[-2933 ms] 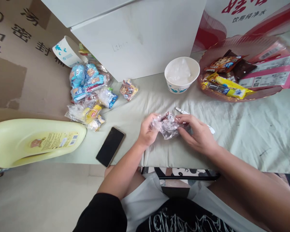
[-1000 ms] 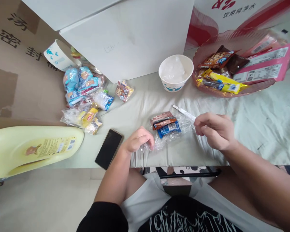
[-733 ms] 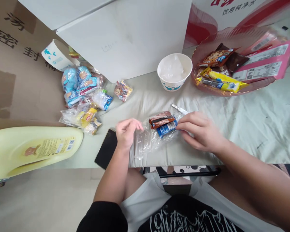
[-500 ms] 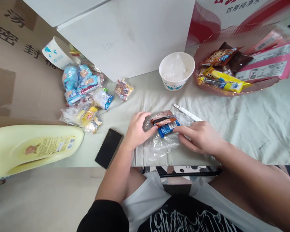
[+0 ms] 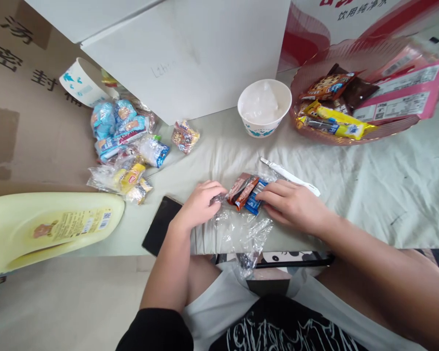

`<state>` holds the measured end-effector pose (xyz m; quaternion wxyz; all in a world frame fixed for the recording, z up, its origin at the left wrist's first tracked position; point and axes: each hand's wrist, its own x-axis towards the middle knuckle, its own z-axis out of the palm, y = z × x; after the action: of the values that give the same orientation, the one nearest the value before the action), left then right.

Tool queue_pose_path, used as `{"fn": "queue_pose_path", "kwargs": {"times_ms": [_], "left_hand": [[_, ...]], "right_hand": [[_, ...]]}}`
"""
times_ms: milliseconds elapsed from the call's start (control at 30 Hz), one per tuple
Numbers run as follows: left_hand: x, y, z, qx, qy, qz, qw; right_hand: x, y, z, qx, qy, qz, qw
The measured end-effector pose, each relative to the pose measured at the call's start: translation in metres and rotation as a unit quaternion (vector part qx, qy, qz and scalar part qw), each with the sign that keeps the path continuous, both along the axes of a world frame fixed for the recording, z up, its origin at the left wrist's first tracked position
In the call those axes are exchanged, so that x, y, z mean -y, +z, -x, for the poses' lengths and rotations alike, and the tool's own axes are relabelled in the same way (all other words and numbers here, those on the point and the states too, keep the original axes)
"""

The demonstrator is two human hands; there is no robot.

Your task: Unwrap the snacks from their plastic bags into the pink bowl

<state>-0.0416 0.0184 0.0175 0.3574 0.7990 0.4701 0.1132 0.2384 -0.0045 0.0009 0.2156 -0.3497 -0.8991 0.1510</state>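
Observation:
A brown snack packet (image 5: 238,189) and a blue snack packet (image 5: 255,197) lie side by side on a crumpled clear plastic bag (image 5: 237,226) at the table's front. The bag's lower end hangs over the edge. My left hand (image 5: 201,204) is closed on the bag's left side, fingers curled in. From the right, my right hand (image 5: 294,202) pinches at the blue packet's edge; its thumb is mostly hidden. Just beyond that hand lies a white scalpel-like knife (image 5: 289,176). A black phone (image 5: 161,224) rests beside my left forearm, partly covered by it.
A paper bowl (image 5: 264,109) with clear plastic inside stands behind. At back right, a pink glass bowl (image 5: 351,139) holds snacks. Several wrapped snacks (image 5: 122,131) pile at left by a tipped paper bowl (image 5: 84,83). A yellow basin (image 5: 58,222) and white boxes (image 5: 190,58) border the table.
The two packets have turned more upright and lie side by side. My left hand has shifted slightly left and down onto the bag's side. The bag's lower end now droops past the table edge.

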Motion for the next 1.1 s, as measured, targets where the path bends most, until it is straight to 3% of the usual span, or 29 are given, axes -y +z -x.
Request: {"fn": "queue_pose_path", "kwargs": {"times_ms": [167,367,433,667,867,967,1100], "left_hand": [[0.008,0.001,-0.016,0.175,0.093,0.084,0.977],[0.019,-0.005,-0.038,0.373,0.242,0.288,0.848],[0.019,-0.006,-0.04,0.392,0.255,0.307,0.829],[0.015,0.0,-0.032,0.319,0.217,0.152,0.91],[0.013,0.004,-0.026,0.221,0.289,0.093,0.927],[0.015,0.008,-0.024,0.233,0.328,0.107,0.909],[0.014,0.013,-0.025,0.294,0.355,0.318,0.829]], "right_hand": [[0.001,-0.001,0.006,0.002,-0.019,-0.025,1.0],[0.002,-0.011,0.01,-0.073,0.007,-0.002,0.997],[0.003,-0.013,0.012,-0.091,0.0,-0.011,0.996],[0.004,-0.006,0.018,-0.019,-0.018,-0.03,0.999],[0.003,-0.006,0.017,-0.004,-0.023,-0.017,1.0],[0.002,-0.007,0.017,-0.015,-0.025,-0.013,0.999],[0.001,-0.006,0.016,-0.029,-0.028,0.006,0.999]]}}
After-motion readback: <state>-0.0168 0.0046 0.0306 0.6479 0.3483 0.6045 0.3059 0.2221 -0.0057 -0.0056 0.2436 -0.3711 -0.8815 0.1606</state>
